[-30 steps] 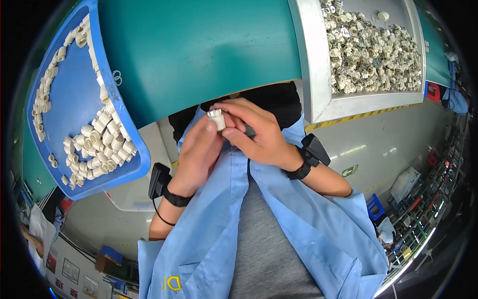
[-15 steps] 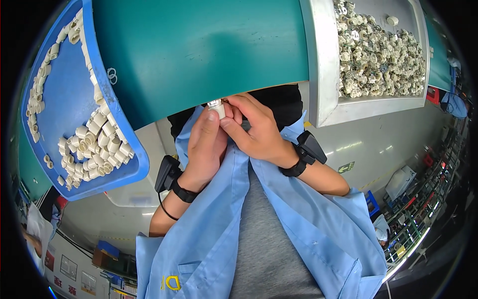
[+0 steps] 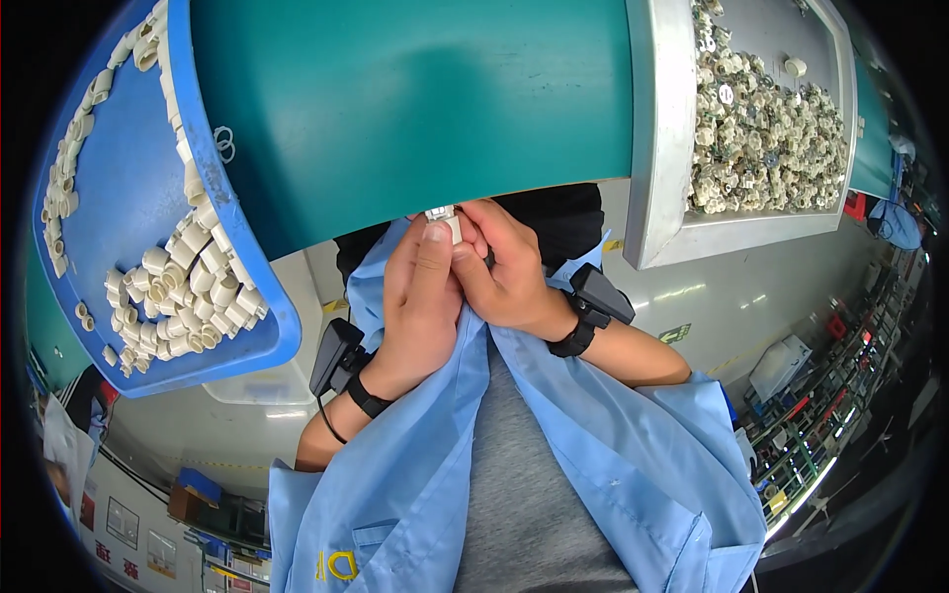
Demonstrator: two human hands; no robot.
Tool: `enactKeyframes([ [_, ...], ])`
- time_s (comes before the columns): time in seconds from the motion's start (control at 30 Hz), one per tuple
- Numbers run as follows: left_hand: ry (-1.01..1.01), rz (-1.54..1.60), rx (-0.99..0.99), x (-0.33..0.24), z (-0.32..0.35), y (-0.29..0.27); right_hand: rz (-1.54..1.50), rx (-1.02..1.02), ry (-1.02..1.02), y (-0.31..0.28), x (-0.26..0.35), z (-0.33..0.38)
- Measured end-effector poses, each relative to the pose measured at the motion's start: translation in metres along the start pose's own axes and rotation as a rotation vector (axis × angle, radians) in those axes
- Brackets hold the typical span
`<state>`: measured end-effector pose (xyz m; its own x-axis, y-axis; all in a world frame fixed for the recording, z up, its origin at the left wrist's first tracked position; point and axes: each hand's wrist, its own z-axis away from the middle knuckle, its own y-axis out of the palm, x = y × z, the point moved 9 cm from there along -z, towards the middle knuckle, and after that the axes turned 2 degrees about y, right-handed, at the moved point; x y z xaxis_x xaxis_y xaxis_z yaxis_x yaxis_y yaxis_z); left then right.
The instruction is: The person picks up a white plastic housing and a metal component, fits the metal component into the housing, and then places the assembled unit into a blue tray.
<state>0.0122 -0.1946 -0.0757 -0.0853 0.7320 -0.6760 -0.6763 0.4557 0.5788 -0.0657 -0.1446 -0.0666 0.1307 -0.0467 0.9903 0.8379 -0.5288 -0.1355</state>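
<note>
At the near edge of the green table, my two hands meet around a small white plastic fitting (image 3: 455, 229) with a shiny metallic or clear upper end. My left hand (image 3: 423, 301) is closed, its thumb pressed along the fitting's left side. From the other side, my right hand (image 3: 512, 272) pinches the same piece between thumb and curled fingers. The fingers partly hide the fitting, and its exact kind cannot be made out. A dark band with a black device sits on each wrist.
On the left, a blue tray (image 3: 282, 321) holds many white plastic sleeves, heaped and lined along its rim. Thin clear rings (image 3: 224, 144) lie beside it on the green table (image 3: 415, 99). To the right, a metal-walled tray (image 3: 657, 138) contains a pile of small white-and-metal parts.
Both hands still hold the fitting, which has shifted slightly right and lower in view. My left thumb now lies more upright along it. The trays shift slightly as the view moves.
</note>
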Motion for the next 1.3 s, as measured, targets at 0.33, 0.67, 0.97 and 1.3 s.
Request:
enactKeyframes([
  [0.33,0.031,-0.029,0.017,0.006,-0.004,-0.006,-0.086,0.014,0.001,0.003,-0.009,0.001],
  [0.67,0.063,-0.152,0.010,0.002,-0.005,-0.008,-0.090,0.073,0.097,0.004,-0.013,0.001],
  [0.97,0.048,-0.099,-0.037,0.003,0.007,-0.023,-0.187,0.206,0.316,0.006,-0.013,0.008],
  [1.3,0.217,-0.921,0.224,-0.103,0.044,0.077,0.154,0.151,-0.423,-0.071,0.135,0.004],
])
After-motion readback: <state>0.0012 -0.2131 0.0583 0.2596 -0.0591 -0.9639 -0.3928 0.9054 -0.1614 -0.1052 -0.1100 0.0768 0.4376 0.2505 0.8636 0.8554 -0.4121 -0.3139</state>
